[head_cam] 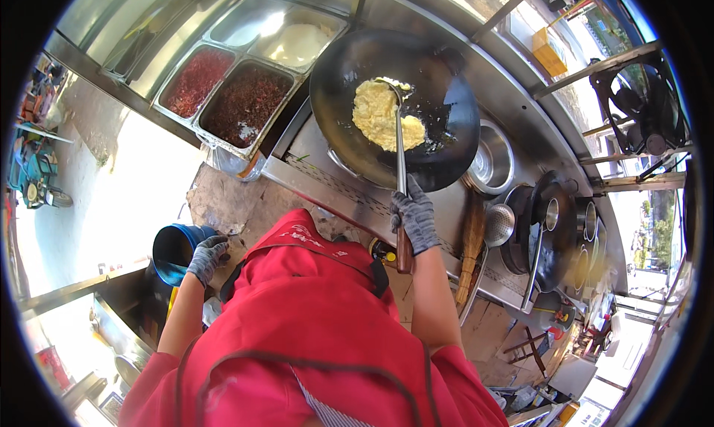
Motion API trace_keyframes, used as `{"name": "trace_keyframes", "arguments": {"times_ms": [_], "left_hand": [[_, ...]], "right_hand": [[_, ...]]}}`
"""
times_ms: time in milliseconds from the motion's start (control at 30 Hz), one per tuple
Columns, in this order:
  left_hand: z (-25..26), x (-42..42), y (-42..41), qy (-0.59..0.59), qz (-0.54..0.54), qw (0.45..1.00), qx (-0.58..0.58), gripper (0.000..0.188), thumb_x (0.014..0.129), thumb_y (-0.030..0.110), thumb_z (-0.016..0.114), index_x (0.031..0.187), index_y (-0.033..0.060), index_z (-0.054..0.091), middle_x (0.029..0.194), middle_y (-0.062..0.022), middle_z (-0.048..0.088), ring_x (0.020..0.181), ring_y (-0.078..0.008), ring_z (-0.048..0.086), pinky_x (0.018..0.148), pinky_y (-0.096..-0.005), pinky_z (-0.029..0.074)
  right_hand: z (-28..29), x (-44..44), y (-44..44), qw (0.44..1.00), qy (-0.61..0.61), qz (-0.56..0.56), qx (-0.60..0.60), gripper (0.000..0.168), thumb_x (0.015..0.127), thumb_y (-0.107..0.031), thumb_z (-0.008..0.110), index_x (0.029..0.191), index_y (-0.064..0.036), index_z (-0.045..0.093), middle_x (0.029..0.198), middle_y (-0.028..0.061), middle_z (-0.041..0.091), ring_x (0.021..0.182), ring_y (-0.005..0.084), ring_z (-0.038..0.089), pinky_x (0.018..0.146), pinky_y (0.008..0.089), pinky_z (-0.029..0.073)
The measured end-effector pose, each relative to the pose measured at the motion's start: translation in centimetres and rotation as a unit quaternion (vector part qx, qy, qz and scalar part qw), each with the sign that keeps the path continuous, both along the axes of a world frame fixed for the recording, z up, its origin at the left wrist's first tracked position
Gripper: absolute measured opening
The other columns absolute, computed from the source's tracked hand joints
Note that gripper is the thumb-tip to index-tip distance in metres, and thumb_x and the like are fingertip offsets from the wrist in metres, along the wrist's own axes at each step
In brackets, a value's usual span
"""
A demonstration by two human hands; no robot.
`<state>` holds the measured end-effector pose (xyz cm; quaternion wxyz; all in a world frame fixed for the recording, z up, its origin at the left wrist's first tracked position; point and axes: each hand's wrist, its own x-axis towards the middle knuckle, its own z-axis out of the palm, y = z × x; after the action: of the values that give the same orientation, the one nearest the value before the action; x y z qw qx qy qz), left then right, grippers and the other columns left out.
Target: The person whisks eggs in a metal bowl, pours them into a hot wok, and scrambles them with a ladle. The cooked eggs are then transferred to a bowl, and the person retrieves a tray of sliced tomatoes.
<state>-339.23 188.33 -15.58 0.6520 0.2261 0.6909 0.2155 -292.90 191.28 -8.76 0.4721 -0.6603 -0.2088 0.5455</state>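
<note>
A large dark wok [334, 92] stands on the metal stove counter in front of me, with yellow scrambled egg [374, 112] in it. In a grey striped glove, my right hand [415, 215] is closed around the handle of a long metal ladle [399, 142]. The ladle's bowl rests at the egg's upper edge and is partly hidden. My left hand [207, 258], gloved the same way, hangs low at my left beside a blue bucket [187, 232]. Its fingers are partly curled; whether they touch anything is unclear.
Metal food pans with red chopped food [198, 81], dark reddish bits [245, 103] and a white substance [295, 42] stand at the upper left. Right of the wok are a steel pot [493, 159], a bamboo brush [471, 243], a perforated skimmer [499, 225] and another wok [558, 259].
</note>
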Motion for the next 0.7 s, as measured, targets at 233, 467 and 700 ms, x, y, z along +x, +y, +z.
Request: {"name": "trace_keyframes", "arguments": {"times_ms": [233,467,700], "left_hand": [[-2.2,-0.4,-1.2,-0.018,0.013,1.0,0.008,0.026,0.08,0.011,0.06,0.106,0.008,0.056,0.08,-0.0023,0.06,0.059,-0.0168,0.059,0.05,-0.028,0.048],[0.0,0.6,0.9,0.009,-0.019,0.999,0.024,0.02,0.082,0.011,0.057,0.101,0.0076,0.06,0.082,-0.0028,0.061,0.063,-0.0157,0.057,0.055,-0.0291,0.05],[0.4,0.7,0.4,0.001,-0.031,0.999,0.012,0.023,0.081,0.015,0.06,0.102,0.0085,0.058,0.077,-0.002,0.059,0.059,-0.0145,0.056,0.05,-0.0259,0.046]], "right_hand": [[-0.8,-3.1,-1.0,0.989,0.021,-0.142,0.019,0.06,0.081,0.0,0.052,0.134,-0.016,0.029,0.061,0.0019,0.046,0.039,0.0091,0.042,0.033,0.0239,0.038],[-0.2,-0.3,0.3,0.993,-0.061,-0.1,0.011,0.042,0.082,-0.005,0.054,0.121,-0.014,0.043,0.053,0.0014,0.045,0.035,0.0117,0.043,0.03,0.0261,0.037],[0.3,-0.3,1.1,0.999,0.035,0.004,-0.005,0.054,0.081,-0.001,0.052,0.13,-0.015,0.034,0.06,0.0016,0.046,0.042,0.0092,0.042,0.035,0.026,0.04]]}}
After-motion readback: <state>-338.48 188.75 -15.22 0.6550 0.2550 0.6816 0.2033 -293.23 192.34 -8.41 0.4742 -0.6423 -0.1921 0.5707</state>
